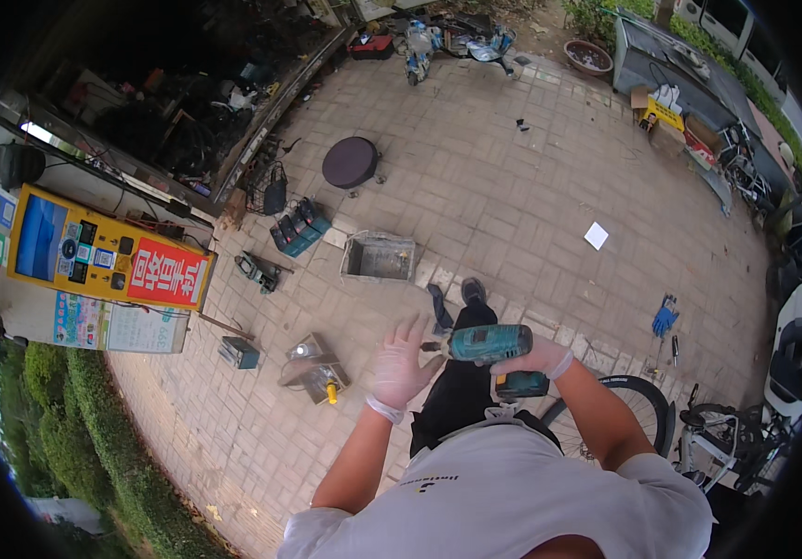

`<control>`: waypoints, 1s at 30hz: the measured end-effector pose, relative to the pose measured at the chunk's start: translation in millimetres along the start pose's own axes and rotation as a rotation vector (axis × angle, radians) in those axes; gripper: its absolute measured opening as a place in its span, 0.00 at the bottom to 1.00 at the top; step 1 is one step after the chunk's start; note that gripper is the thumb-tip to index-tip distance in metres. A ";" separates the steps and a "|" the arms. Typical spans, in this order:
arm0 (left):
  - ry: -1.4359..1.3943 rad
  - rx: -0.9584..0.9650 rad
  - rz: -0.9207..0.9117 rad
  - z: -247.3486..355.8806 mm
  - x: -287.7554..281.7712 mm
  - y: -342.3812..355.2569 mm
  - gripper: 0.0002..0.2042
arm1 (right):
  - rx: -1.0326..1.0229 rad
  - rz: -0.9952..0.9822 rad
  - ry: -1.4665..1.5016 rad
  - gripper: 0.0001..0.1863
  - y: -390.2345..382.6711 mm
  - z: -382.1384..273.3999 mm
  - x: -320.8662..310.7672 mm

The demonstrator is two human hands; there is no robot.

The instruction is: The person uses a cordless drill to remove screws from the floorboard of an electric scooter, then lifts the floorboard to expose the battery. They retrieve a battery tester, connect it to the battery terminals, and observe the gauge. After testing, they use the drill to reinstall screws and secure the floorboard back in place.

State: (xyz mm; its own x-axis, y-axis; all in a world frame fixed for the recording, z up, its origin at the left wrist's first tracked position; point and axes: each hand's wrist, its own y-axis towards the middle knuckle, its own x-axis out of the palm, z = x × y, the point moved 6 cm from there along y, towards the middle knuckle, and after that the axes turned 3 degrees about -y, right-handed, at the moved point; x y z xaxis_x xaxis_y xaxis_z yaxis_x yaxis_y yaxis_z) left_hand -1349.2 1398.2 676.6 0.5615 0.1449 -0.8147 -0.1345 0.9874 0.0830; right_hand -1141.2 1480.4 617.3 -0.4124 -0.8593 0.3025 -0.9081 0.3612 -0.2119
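Observation:
My right hand [539, 357], in a thin clear glove, is closed round the grip of a teal cordless drill [491, 344]. The drill's chuck points left, and its battery base sits below the hand. Just left of the chuck, my left hand [401, 366], also gloved, is raised with fingers spread and nothing held. Its thumb side comes close to the drill's tip; whether they touch I cannot tell. Below both hands are my dark trousers and shoes on the paving.
A grey rectangular basin [380, 258] stands ahead, with a dark round stool [350, 162] beyond. To the left lie teal tool cases [299, 228] and an open box [315, 368] with a yellow-handled tool. At right are a bicycle wheel [664, 424], blue glove [665, 317] and white sheet [596, 236].

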 end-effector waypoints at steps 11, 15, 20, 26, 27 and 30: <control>-0.990 -0.364 0.002 -56.9 -67.0 436.7 0.15 | -0.331 0.312 0.431 0.32 243.3 -260.9 -284.5; -1.079 -0.350 -0.088 -98.7 -61.4 567.8 0.17 | -0.236 0.364 0.350 0.31 338.5 -309.4 -367.7; -0.788 -0.523 -0.148 -263.7 11.2 718.4 0.20 | -0.158 0.301 0.254 0.29 493.1 -346.8 -491.6; -0.617 -1.270 -0.104 -500.7 67.5 630.1 0.14 | 0.100 0.217 0.224 0.28 720.9 -391.6 -636.8; -0.775 -1.243 0.045 -508.7 61.4 596.7 0.08 | 0.098 0.175 0.188 0.28 755.4 -402.5 -648.5; -0.939 -1.860 0.289 -534.4 41.7 516.1 0.14 | 0.118 0.086 0.116 0.27 877.7 -440.5 -684.1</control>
State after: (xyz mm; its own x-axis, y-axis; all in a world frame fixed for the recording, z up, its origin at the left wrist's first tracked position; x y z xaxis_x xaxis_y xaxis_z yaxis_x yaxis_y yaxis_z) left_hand -1831.5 1880.3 378.8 0.4454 0.8146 -0.3716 -0.4013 -0.1893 -0.8962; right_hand -1688.2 2544.8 633.6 -0.5003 -0.7768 0.3823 -0.8569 0.3810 -0.3473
